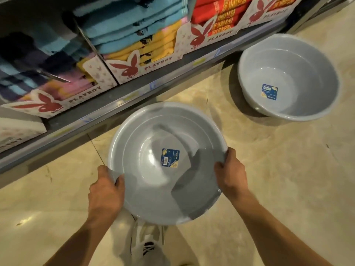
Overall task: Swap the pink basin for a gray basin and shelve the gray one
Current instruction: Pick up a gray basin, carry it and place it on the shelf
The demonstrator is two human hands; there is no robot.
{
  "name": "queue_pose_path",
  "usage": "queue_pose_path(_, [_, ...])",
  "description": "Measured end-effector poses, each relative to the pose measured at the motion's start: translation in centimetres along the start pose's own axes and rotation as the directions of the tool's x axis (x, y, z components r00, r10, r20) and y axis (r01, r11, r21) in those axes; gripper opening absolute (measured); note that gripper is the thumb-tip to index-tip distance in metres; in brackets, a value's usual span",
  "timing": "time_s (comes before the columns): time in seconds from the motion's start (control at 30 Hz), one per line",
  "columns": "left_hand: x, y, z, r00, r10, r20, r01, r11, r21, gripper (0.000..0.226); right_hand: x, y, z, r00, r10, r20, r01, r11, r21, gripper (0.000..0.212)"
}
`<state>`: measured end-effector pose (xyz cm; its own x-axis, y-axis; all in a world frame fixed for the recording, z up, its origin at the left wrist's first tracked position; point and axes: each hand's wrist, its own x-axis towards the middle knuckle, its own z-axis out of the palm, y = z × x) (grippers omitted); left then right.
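I have my left hand (106,186) and right hand (229,172) clamped on opposite rims of the gray basin (165,162), level for the shelf (123,96) ahead.

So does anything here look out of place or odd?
Yes: a second gray basin sits on the floor beside the towel shelf, not shelved. It looks to be nested on another basin. The held gray basin, in both hands, looks intact.
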<state>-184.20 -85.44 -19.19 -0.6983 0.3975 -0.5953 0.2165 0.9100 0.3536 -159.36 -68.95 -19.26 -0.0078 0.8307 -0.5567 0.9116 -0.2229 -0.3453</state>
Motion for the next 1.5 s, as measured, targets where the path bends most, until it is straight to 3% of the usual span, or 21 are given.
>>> queue_pose_path(0.33, [-1.9,4.0,-2.7,0.997,0.057,-0.05,-0.058,0.998,-0.02,0.031,-2.2,-1.2,-3.0,0.996,0.028,-0.088,-0.015,0.99,0.139,0.032])
queue_pose_path(0.57, [-6.0,11.8,-7.8,0.976,0.215,-0.025,-0.216,0.974,-0.069,0.027,-5.5,-1.8,-13.6,0.977,-0.006,-0.213,0.051,0.976,0.21,0.033])
queue_pose_path(0.77, [-8.6,21.8,-9.2,0.937,0.349,0.007,-0.348,0.934,-0.086,0.022,-5.8,-1.3,-23.6,0.925,0.106,-0.366,0.005,0.957,0.289,0.027])
queue_pose_path(1.1, [-6.9,39.9,-0.4,0.801,0.598,0.009,-0.597,0.801,-0.054,0.015,5.3,4.2,-34.6,0.861,0.169,-0.479,-0.018,0.953,0.303,0.035])
queue_pose_path(1.33, [-1.2,45.2,8.4,0.833,0.554,0.008,-0.554,0.832,0.036,0.026,16.9,8.3,-33.6,0.871,0.179,-0.457,-0.072,0.968,0.242,0.035])
queue_pose_path(1.5, [1.3,45.4,12.4,0.874,0.485,0.007,-0.484,0.87,0.092,0.031,22.3,9.9,-30.9,0.876,0.254,-0.41,-0.119,0.937,0.327,0.034])
